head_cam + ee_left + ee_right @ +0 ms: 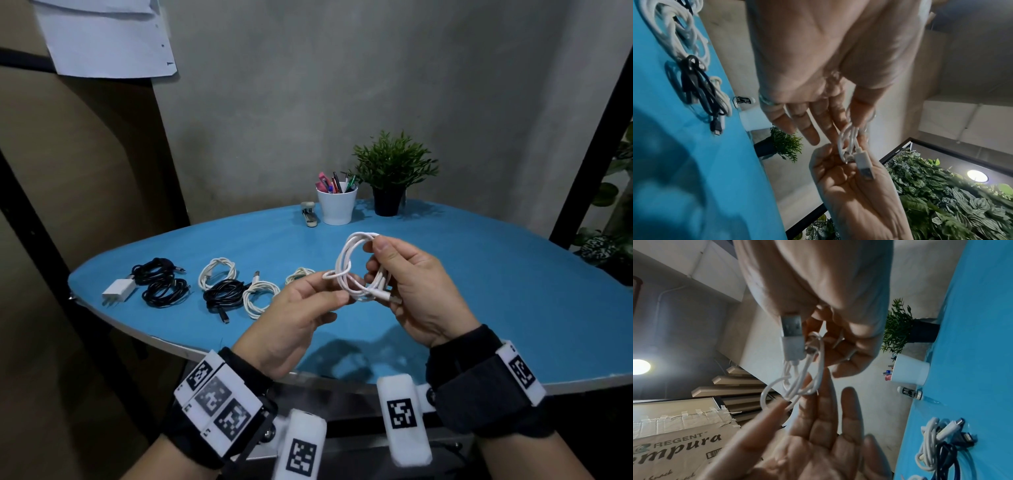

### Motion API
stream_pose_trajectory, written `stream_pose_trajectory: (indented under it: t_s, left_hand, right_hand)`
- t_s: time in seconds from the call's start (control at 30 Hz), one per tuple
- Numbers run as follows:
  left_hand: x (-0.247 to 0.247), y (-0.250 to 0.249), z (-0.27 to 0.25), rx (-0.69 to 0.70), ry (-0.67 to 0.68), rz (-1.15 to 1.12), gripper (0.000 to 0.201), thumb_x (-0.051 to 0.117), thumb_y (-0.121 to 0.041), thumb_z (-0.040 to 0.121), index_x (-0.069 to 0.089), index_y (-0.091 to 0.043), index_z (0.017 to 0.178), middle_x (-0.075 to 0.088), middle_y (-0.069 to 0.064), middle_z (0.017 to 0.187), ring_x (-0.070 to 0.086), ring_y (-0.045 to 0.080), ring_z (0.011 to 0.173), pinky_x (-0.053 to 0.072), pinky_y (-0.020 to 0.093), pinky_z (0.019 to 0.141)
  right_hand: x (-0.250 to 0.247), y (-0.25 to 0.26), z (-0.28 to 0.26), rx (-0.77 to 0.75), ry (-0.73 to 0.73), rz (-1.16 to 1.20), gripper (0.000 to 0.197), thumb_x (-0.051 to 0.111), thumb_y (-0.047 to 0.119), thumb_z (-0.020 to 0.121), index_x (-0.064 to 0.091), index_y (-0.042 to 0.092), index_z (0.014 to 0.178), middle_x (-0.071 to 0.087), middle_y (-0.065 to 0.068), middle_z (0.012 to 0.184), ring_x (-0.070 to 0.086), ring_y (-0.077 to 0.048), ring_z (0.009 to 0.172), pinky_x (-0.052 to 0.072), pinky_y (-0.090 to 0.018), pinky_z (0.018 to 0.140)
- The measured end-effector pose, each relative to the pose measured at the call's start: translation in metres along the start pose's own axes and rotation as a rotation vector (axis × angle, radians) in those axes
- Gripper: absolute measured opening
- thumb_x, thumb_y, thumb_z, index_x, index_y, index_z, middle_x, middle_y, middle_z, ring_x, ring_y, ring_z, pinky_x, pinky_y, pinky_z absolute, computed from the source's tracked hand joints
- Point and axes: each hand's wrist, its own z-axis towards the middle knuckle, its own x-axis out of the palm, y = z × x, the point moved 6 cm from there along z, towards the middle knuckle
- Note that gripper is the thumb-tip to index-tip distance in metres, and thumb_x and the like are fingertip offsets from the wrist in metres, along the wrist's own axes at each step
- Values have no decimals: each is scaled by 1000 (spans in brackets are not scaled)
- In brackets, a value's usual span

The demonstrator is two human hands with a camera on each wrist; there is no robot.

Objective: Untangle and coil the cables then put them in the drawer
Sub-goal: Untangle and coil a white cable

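A white USB cable (346,263), wound into a small coil, is held in the air above the blue table (479,291). My right hand (376,260) grips the coil's right side, thumb on top, and the cable's USB plug (792,337) sticks out below the palm. My left hand (330,287) pinches a loop on the coil's left side between thumb and forefinger; its other fingers (809,128) are straight. Several more coiled cables lie on the table to the left: black ones (161,284) beside a white charger (118,291), and white ones (260,296).
At the back of the table stand a white cup of pens (337,205), a potted plant (390,174) and a stapler (309,214). The table's near edge (239,363) runs just in front of my wrists. A dark shelf frame (589,120) stands to the right.
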Motion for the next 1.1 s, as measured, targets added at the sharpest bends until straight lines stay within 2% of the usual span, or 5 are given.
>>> stream_pose_trajectory:
  t_s: [0.13, 0.37, 0.57, 0.83, 1.1]
  left_hand:
    - [-1, -1, 3, 7, -109, 9, 8, 60, -20, 89, 63, -17, 82, 70, -7, 80, 61, 3, 74, 37, 28, 73]
    - [-18, -16, 9, 5, -156, 200, 28, 40, -25, 99, 50, -14, 75, 56, 0, 69, 51, 13, 58, 44, 23, 51]
    - [-25, -22, 8, 71, -123, 682, 29, 43, -30, 98, 52, -25, 71, 60, -13, 61, 59, 18, 63, 52, 43, 70]
    - [-17, -13, 6, -23, -36, 282, 23, 60, -4, 89, 50, -6, 109, 57, 20, 84, 60, 24, 69, 55, 30, 64]
    - [-17, -1, 4, -108, -21, 355, 17, 66, -2, 83, 53, -6, 94, 67, 5, 62, 53, 11, 46, 45, 20, 48]
  right_hand:
    - [2, -3, -1, -32, 10, -72, 19, 63, 35, 75, 71, 18, 78, 52, 3, 63, 44, -9, 54, 37, -27, 55]
    - [6, -6, -9, 9, 199, -307, 10, 61, 3, 87, 66, 4, 78, 49, 5, 51, 37, -8, 48, 32, -18, 45]
    - [11, -5, -11, 10, 220, -368, 13, 58, 6, 90, 63, 1, 81, 57, -3, 61, 44, -8, 43, 33, -18, 40]
    - [-4, -2, -4, -17, 20, -211, 18, 57, 6, 91, 64, 1, 75, 58, -8, 63, 50, -8, 43, 43, -18, 40]
    - [-12, -2, -2, -37, -70, -141, 15, 57, 7, 91, 64, 0, 79, 57, -11, 66, 51, -8, 45, 46, -19, 42]
